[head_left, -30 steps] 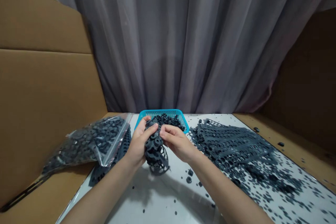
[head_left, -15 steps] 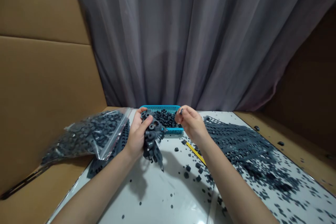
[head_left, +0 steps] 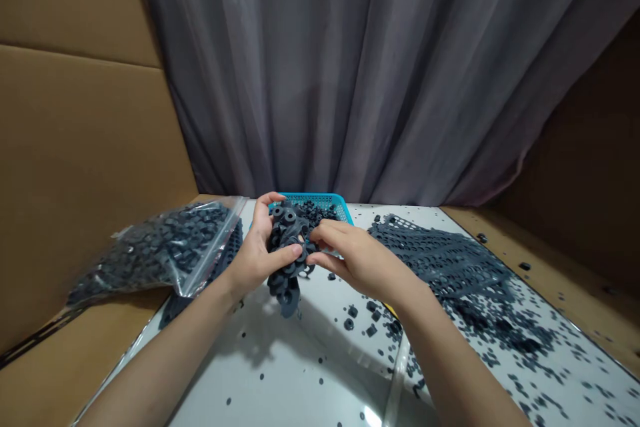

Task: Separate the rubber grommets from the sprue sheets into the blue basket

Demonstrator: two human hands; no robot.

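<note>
A crumpled dark grey rubber sheet [head_left: 287,243] with round raised knobs and holes is bunched up above the white table. My left hand [head_left: 257,250] is closed around its left side, the thumb lying across the front. At its right edge, my right hand [head_left: 350,253] pinches the sheet between thumb and fingers; the exact spot under the fingertips is partly hidden. Just behind the sheet stands a blue plastic basket [head_left: 345,209] holding many small dark rubber pieces [head_left: 317,211].
On the left lies a clear zip bag [head_left: 160,247] full of dark pieces. Perforated dark sheets [head_left: 445,257] are stacked at the right, with small scraps [head_left: 520,340] scattered around them. Cardboard [head_left: 80,147] walls the left side; a grey curtain [head_left: 320,80] hangs behind.
My right hand has come left and down from beside the basket and now grips the bunched sheet. The left hand has turned the sheet somewhat, its thumb now lower.
</note>
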